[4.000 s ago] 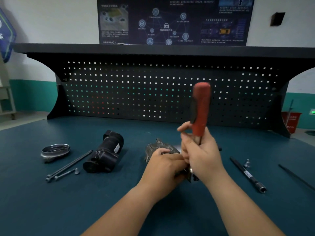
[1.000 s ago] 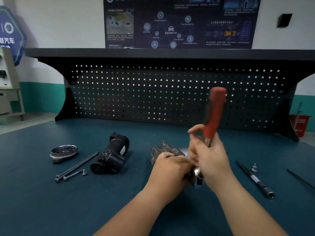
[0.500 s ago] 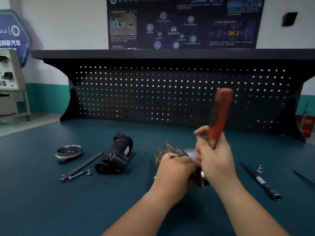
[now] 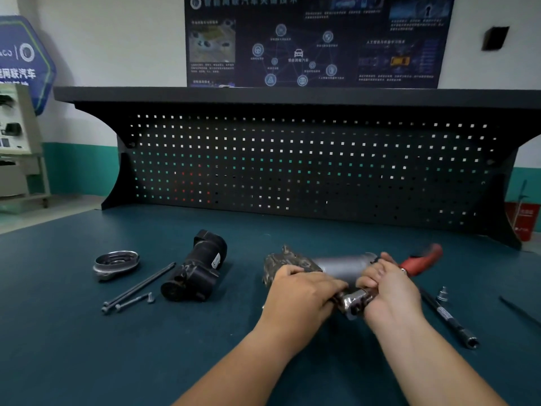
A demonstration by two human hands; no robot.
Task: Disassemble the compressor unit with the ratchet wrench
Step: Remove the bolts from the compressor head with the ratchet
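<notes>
A dark blue-green bench (image 4: 73, 361) carries a round metal cover (image 4: 116, 263) at the left, with two long bolts (image 4: 140, 284) and a short bolt (image 4: 134, 302) just beside a black cylindrical motor (image 4: 194, 269). A black pegboard (image 4: 307, 168) stands behind, a dark poster (image 4: 316, 39) above it.

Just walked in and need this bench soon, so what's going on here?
A person is taking apart a compressor unit on the bench. The left hand steadies it while the right hand works a red-handled ratchet wrench at its near end. A black cylinder part, a metal cover and long bolts lie to the left.
</notes>
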